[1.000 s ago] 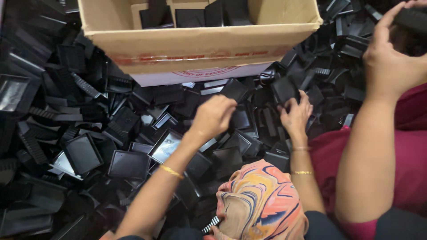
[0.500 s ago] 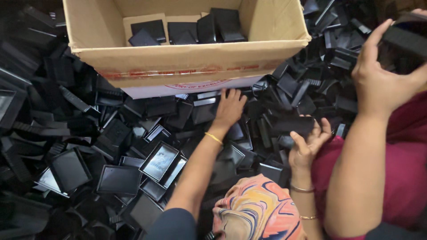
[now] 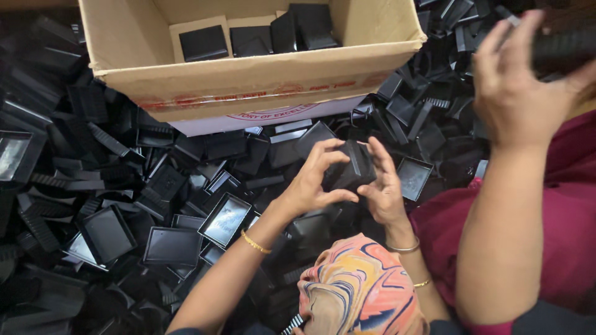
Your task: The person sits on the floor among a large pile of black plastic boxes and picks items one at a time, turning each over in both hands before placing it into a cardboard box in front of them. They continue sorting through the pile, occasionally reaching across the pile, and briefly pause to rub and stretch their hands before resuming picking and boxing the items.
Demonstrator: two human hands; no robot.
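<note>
1. Fingers (image 3: 496, 43) of my right hand (image 3: 515, 87) wrap a blurry black tray stack (image 3: 562, 46), held above the tray pile (image 3: 124, 186) at far right.
2. Left hand's out of shot.
3. Co-worker's hands (image 3: 310, 183) grip a black tray (image 3: 354, 164) just below the cardboard box (image 3: 248, 87).

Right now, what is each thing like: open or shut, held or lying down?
Cardboard box: open on top, a few black trays inside.
Pile of trays: loose and jumbled around the box.
Single tray: lifted off the pile, held between a co-worker's two hands.
Left hand: raised, gripping a blurred black stack.
Right hand: not in view.
</note>
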